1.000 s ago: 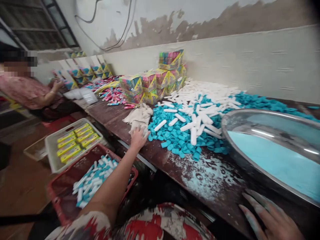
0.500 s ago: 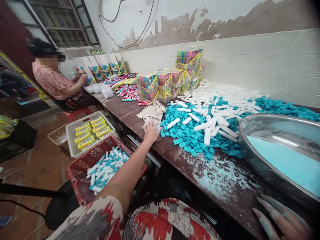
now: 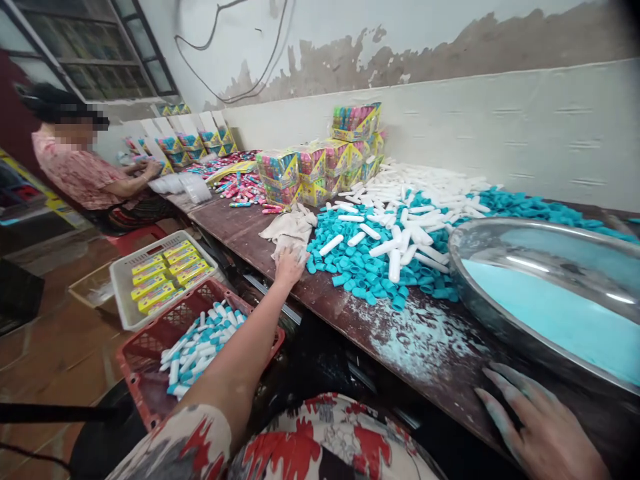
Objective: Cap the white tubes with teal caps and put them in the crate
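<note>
My left hand is on a crumpled beige cloth at the table's front edge, its fingers bent over the near end of the cloth. Beside it spreads a heap of small teal caps, with white plastic tubes lying over them. My right hand rests on the tabletop at lower right, fingers apart and dusted with pale powder, holding nothing. Just beyond it stands a large steel basin with light blue powder inside. More of this powder is scattered on the brown table.
Below the table at left, a red crate holds capped white-and-teal tubes. Behind it is a white crate of yellow boxes. Stacked display packs stand near the wall. A seated co-worker is at the table's far left end.
The view has shifted, so most things sit further left in the picture. My right hand shows more fully beside the basin. My left hand stays on the cloth.
</note>
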`<state>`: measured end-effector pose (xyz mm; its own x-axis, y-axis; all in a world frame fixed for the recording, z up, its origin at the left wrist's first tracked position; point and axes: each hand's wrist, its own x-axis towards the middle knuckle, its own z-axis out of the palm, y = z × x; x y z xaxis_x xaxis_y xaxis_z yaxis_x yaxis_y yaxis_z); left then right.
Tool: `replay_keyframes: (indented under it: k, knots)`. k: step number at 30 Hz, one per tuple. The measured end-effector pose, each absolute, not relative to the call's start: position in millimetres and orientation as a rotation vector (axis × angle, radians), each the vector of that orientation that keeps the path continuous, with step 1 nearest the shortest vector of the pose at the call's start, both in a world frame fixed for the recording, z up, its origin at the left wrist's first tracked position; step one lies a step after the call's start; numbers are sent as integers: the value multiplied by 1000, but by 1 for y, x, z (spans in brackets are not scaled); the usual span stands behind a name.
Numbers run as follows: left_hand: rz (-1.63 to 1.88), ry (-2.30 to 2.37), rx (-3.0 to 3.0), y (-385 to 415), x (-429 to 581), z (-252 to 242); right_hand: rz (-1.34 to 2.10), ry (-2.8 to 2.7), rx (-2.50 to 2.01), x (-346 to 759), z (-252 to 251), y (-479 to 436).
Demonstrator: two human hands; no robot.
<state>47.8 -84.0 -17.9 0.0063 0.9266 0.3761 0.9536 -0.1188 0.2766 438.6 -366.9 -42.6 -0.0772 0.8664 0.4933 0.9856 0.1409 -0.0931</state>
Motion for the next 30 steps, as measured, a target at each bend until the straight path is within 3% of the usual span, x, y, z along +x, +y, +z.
replay_keyframes:
  k: [30]
  knots:
    - [-656, -1996, -2185, -82, 55, -13, -385, -1998, -1818, 432, -34, -371]
